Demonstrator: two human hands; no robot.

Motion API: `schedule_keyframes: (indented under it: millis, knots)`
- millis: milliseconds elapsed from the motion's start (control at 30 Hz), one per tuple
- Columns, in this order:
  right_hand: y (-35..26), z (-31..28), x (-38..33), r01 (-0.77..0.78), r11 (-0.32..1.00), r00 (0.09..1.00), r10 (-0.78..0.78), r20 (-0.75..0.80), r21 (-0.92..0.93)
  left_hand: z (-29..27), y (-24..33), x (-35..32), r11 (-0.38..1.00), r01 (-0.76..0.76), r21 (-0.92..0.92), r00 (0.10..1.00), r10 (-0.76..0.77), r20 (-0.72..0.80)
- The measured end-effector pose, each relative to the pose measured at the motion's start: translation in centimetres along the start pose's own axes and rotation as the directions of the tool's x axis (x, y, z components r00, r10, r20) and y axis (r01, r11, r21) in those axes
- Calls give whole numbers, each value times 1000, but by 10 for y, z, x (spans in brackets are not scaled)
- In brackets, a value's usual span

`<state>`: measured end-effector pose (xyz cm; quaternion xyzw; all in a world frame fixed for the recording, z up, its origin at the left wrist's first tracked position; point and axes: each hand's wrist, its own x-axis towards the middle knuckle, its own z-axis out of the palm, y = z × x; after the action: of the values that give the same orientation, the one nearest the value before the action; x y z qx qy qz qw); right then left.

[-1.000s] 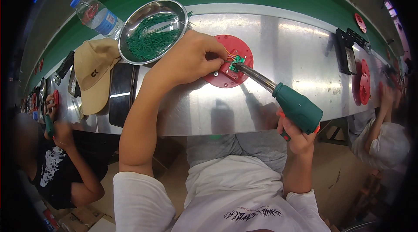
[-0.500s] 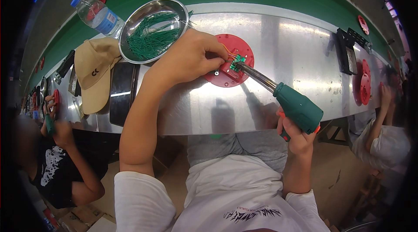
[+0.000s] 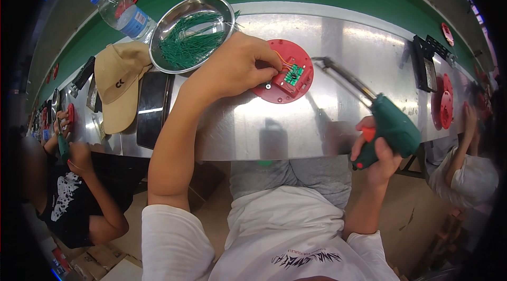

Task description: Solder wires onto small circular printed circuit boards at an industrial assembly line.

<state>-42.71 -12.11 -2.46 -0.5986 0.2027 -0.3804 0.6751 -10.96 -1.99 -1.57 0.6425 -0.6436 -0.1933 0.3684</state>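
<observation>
A round red plastic base [image 3: 280, 97] lies on the metal bench, with a small green circuit board [image 3: 294, 75] on its raised middle. Thin orange and yellow wires [image 3: 283, 60] run from the board toward the base's upper edge. My left hand [image 3: 240, 62] reaches over the base's left side, thumb and forefinger pinched on a thin wire beside the board; its far end is hidden by the fingers. In my right hand [image 3: 383, 158] is a green soldering gun [image 3: 397, 128], a finger at its red trigger. Its tip points up and left, apart from the board.
Left of the base stand a steel bowl [image 3: 153, 51] of green wires, a water bottle [image 3: 127, 20], a tan cap [image 3: 119, 80] and a dark flat device [image 3: 151, 109]. Black racks [image 3: 424, 64] and red bases [image 3: 446, 102] lie at right. Co-workers [image 3: 79, 196] sit on both sides.
The soldering gun's tip has left the circuit board and swung to the right with my right hand. My left hand keeps its pinch beside the board, which now shows more fully.
</observation>
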Motion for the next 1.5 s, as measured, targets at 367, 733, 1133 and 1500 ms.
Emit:
schedule_keyframes:
  millis: [367,733,1133,1500]
  knots:
    - [16,-13,26,-38,998,972,49,-232,51,-1,5,4,1000,11,11,1000,-12,20]
    - [14,-10,27,23,999,899,-5,-438,36,6,10,8,992,110,64,994,-109,-21]
    - [15,-12,29,78,994,858,-27,-512,78,2,36,9,961,-41,274,997,22,73]
    - [17,-21,26,139,965,838,5,-545,222,35,61,-2,975,-179,-130,891,217,398]
